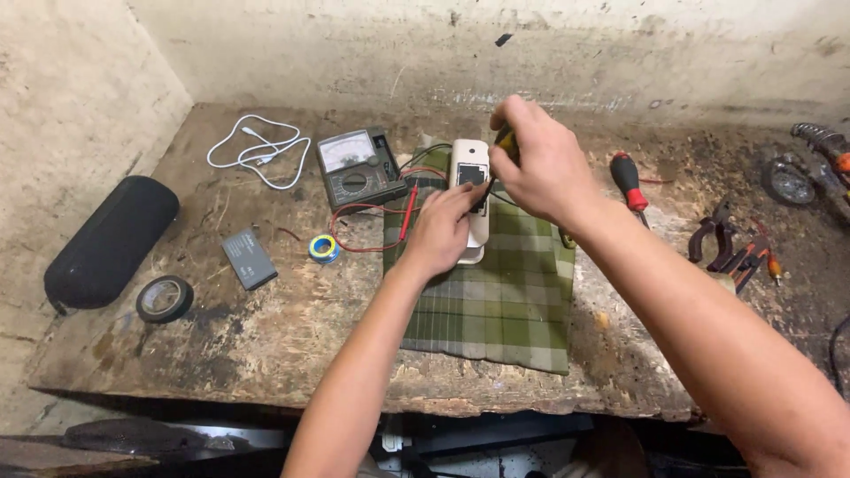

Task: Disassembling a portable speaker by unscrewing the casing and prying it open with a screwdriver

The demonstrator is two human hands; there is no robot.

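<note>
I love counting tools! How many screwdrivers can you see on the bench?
2. One with a red and black handle lies on the bench right of the green cloth. The right hand grips a yellow-handled tool, probably another screwdriver, mostly hidden. More may hide among the tools far right.

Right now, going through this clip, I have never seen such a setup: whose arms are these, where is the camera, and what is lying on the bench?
The single picture comes from a camera worn on a person's head, looking down at their own two bare arms over a worn wooden workbench. The left hand steadies a white handheld device lying on a green plaid cloth. The right hand grips a small yellow-and-black tool over it; its tip is hidden. Around them lie an analog multimeter with red and black leads, a white cable, a solder spool, a flat grey battery, a roll of black tape, a black cylindrical speaker, a red-handled screwdriver and pliers.
</note>
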